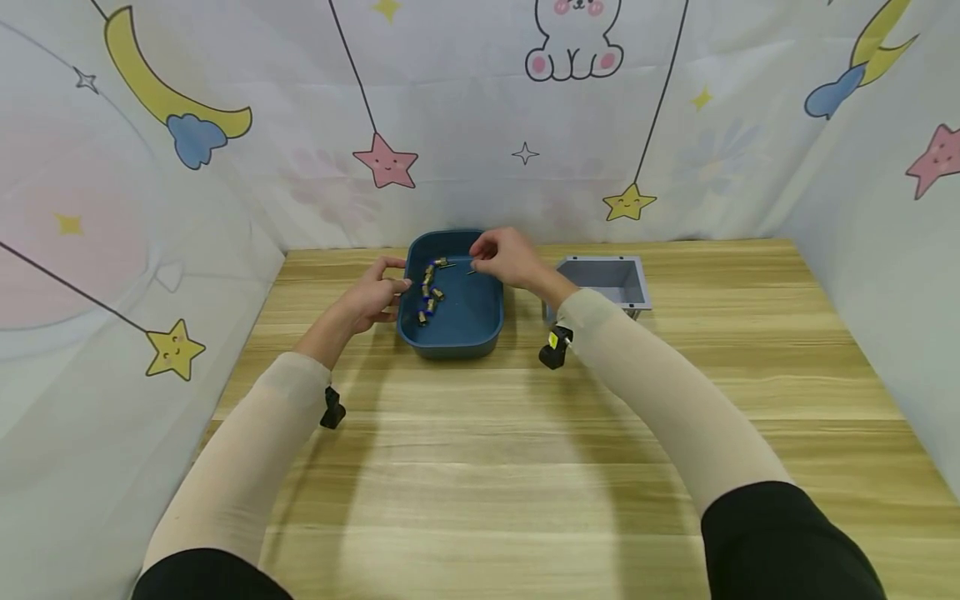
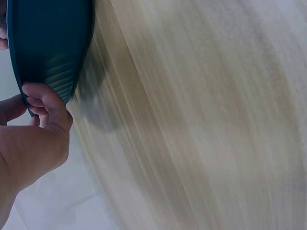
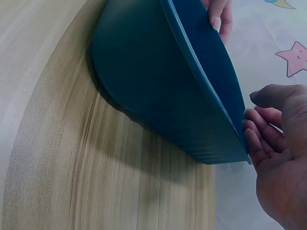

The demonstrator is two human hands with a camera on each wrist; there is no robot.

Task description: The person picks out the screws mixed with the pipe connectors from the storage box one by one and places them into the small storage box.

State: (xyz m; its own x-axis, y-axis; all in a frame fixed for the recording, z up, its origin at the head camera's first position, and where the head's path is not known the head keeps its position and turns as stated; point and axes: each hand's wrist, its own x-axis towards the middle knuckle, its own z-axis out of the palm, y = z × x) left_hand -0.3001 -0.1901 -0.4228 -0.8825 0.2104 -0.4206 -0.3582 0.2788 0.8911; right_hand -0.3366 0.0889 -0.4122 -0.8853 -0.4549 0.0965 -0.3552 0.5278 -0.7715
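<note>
A dark blue plastic bin [image 1: 468,321] stands toward the back of the table. Several small brass-coloured fittings with blue parts [image 1: 427,287] lie along its left side. My left hand [image 1: 371,296] grips the bin's left rim, thumb at the edge and fingers against the outer wall; the left wrist view shows this hand [image 2: 45,129] at the ribbed end. Over the bin's back right corner is my right hand [image 1: 510,257], a small thin metal piece [image 1: 471,272] just below its fingertips. In the right wrist view this hand [image 3: 283,139] has loosely bent fingers, thumb apart, nothing visible between them.
A grey rectangular box [image 1: 611,282] stands right of the bin, partly hidden behind the right forearm. A printed cloth backdrop [image 1: 465,108] rises directly behind the wooden table [image 1: 465,450] and along both sides.
</note>
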